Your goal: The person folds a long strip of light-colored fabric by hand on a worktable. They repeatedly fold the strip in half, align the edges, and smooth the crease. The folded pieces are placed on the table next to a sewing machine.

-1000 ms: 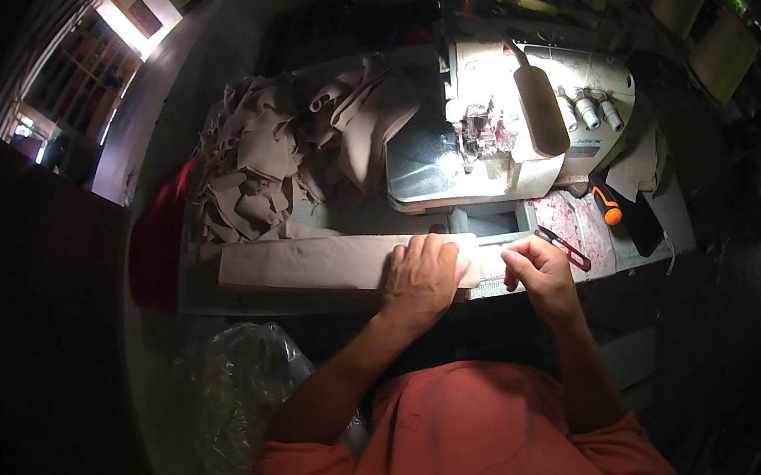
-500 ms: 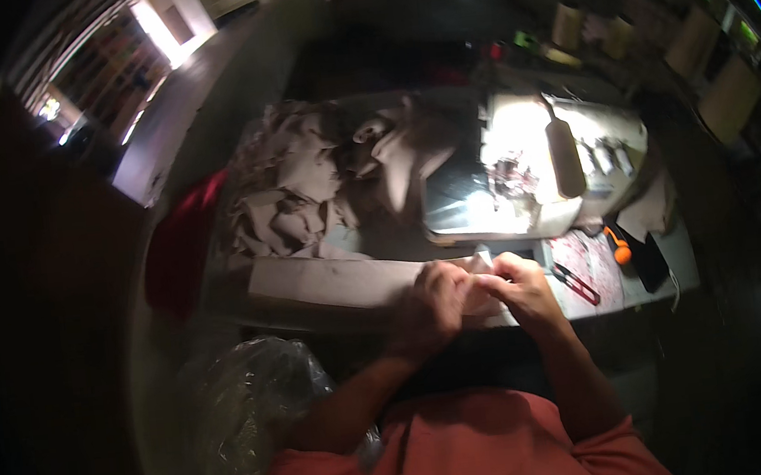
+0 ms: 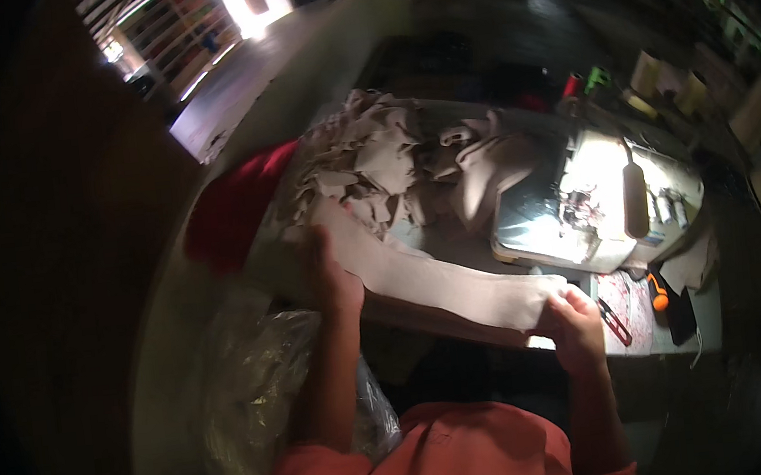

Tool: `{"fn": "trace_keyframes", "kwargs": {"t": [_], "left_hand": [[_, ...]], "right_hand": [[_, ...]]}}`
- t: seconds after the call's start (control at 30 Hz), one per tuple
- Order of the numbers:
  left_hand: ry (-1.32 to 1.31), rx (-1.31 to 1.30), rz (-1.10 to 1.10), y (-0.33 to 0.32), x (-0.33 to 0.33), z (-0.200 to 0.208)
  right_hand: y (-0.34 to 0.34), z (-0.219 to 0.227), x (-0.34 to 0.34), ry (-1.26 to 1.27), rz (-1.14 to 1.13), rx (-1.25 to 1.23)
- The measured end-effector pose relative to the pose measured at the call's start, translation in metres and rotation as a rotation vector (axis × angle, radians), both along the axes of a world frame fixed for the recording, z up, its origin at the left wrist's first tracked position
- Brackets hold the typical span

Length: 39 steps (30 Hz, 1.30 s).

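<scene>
While the beige fabric strip (image 3: 445,288) stretched above the front of the bench (image 3: 468,245), the left hand (image 3: 339,283) and right hand (image 3: 578,333) had their fingers closed on its opposite ends, apparently sensible holds for light, soft, floppy cloth.

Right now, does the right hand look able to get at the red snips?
Probably yes: the red snips lie just right of the right hand with nothing visibly over them, though it holds the beige strip and would likely have to let go.
</scene>
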State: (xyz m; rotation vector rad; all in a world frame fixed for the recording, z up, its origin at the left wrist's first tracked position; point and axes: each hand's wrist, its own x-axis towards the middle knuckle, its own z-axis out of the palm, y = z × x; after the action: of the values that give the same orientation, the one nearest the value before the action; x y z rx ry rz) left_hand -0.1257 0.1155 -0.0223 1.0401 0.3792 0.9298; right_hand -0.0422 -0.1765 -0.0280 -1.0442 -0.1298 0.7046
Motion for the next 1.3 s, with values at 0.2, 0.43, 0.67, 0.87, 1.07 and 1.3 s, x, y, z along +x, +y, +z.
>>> {"fn": "trace_keyframes", "kwargs": {"t": [0.2, 0.43, 0.67, 0.87, 1.07, 1.3], "left_hand": [[0.443, 1.574, -0.362, -0.126, 0.013, 0.016], [0.426, 1.071, -0.718, -0.124, 0.029, 0.028], [0.485, 0.61, -1.165, -0.108, 0.054, 0.049], [0.586, 0.637, -0.851, -0.115, 0.054, 0.052], [0.626, 0.774, -0.766, -0.122, 0.08, 0.055], [0.231, 1.414, -0.533, -0.123, 0.121, 0.028]], "right_hand": [[0.02, 0.025, -0.009, 0.078, 0.107, 0.058], [0.005, 0.023, -0.007, -0.234, 0.156, -0.033], [-0.002, 0.023, -0.003, -0.404, 0.22, -0.087], [-0.006, 0.03, -0.005, -0.19, 0.188, -0.136], [0.0, 0.021, 0.005, -0.122, 0.021, -0.053], [0.016, -0.007, 0.025, -0.251, -0.256, -0.125]]}}
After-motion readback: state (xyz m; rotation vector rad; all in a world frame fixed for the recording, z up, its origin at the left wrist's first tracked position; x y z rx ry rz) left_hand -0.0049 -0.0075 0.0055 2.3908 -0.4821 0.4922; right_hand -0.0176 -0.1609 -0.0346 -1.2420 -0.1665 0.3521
